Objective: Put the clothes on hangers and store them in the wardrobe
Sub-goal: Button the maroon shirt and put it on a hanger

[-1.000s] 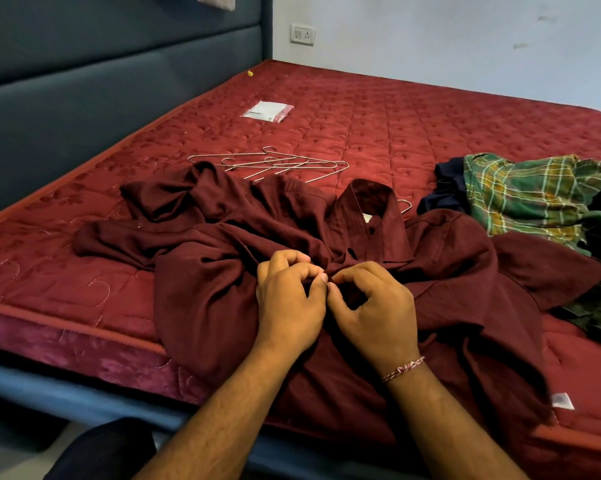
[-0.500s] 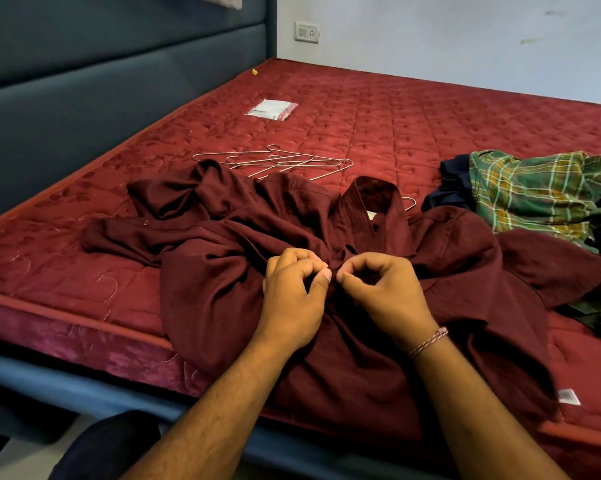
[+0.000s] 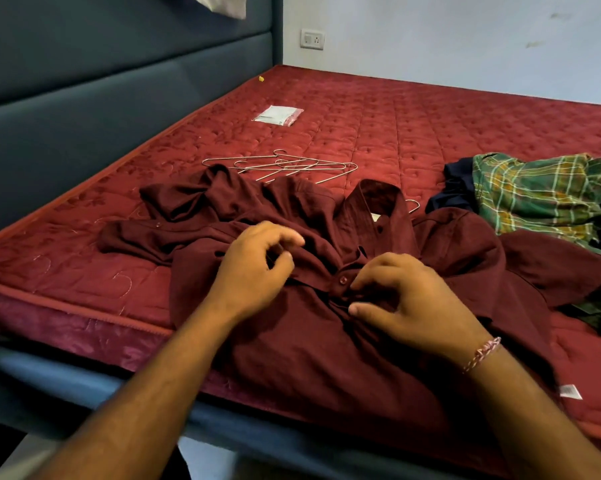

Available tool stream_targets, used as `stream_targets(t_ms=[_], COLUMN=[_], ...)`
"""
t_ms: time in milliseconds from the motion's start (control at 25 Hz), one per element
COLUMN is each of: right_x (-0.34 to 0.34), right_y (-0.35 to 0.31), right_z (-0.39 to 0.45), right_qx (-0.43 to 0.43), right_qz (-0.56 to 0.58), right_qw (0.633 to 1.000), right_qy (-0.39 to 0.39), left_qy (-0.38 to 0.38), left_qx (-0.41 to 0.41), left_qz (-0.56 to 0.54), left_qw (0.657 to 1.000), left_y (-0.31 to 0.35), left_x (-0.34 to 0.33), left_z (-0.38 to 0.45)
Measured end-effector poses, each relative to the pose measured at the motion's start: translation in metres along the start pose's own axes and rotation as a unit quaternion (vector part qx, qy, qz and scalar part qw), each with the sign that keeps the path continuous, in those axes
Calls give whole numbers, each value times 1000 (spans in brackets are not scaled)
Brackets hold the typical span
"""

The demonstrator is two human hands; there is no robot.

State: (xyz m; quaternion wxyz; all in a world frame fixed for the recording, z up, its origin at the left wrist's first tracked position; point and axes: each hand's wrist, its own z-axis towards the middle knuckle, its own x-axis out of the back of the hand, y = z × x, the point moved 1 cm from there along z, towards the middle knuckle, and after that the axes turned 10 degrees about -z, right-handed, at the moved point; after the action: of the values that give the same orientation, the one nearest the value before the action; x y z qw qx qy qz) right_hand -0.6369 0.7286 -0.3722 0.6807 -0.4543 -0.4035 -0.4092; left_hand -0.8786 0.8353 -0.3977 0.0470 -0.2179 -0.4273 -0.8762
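Crumpled maroon button-up shirt (image 3: 292,327) at the near edge of the red quilted mattress (image 3: 430,133), left hand (image 3: 257,268) loosely curled over it, gripping nothing, right hand (image 3: 413,306) pinching its placket, thin wire hangers (image 3: 285,166) just beyond the shirt

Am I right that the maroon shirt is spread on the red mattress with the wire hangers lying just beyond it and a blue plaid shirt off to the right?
Nearly: the head view shows the plaid shirt is green, not blue. The rest stands.
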Motion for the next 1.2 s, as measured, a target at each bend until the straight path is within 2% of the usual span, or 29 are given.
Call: stream_targets(t_ms=[40,80,120,160,320,400,480,560,600,640,680,720,760,800,840,880,920,960,1000,1120,1200], right_x=[-2,-7,-12,-16,-3,16,41,74,94,115,133,146,161,175,189,200,207,206,196,118,51], right_y=[0,0,-2,-2,4,5,10,23,31,38,45,53,61,67,70,68,60,50,42,21,14], right_z=[0,1,3,4,10,11,21,37,47,58,71,88,110,136,162,181,191,195,193,150,109], right_qx=[21,40,52,58,60,12,-37,-54,-60,-76,-96,-122,-153,-192,-225,-253,-266,-267,-268,-253,-255], right_qz=[-60,-118,-163,-179,-140,-26,80,99,113,142,169,156,90,-2,-85,-139,-143,-103,-41,179,318], right_qw=[997,990,981,977,984,995,993,991,987,973,952,942,949,961,967,957,940,931,930,937,907], right_qy=[-39,-68,-87,-95,-92,-99,-76,-66,-99,-163,-236,-272,-261,-200,-87,45,158,228,249,162,101], left_qy=[-113,-198,-249,-270,-283,-318,-310,-296,-324,-373,-420,-433,-389,-281,-121,20,125,176,196,208,195], left_qx=[-20,-40,-57,-67,-97,-73,-62,-43,-4,47,97,118,107,70,19,-20,-40,-48,-43,15,103], left_qz=[95,191,258,288,307,306,240,86,0,-72,-112,-114,-76,-23,17,15,-19,-63,-101,-142,-162], left_qw=[989,961,932,916,903,894,918,950,946,924,895,886,912,957,992,999,991,981,975,968,962], left_y=[-4,-8,-11,-14,-24,-29,-25,-12,-5,5,15,23,32,40,50,64,81,92,96,74,46], left_x=[5,8,8,7,4,8,20,41,53,62,67,66,60,50,40,32,25,19,11,-22,-50], left_z=[3,4,5,6,19,33,59,98,121,144,166,186,209,233,254,267,272,270,258,178,104])
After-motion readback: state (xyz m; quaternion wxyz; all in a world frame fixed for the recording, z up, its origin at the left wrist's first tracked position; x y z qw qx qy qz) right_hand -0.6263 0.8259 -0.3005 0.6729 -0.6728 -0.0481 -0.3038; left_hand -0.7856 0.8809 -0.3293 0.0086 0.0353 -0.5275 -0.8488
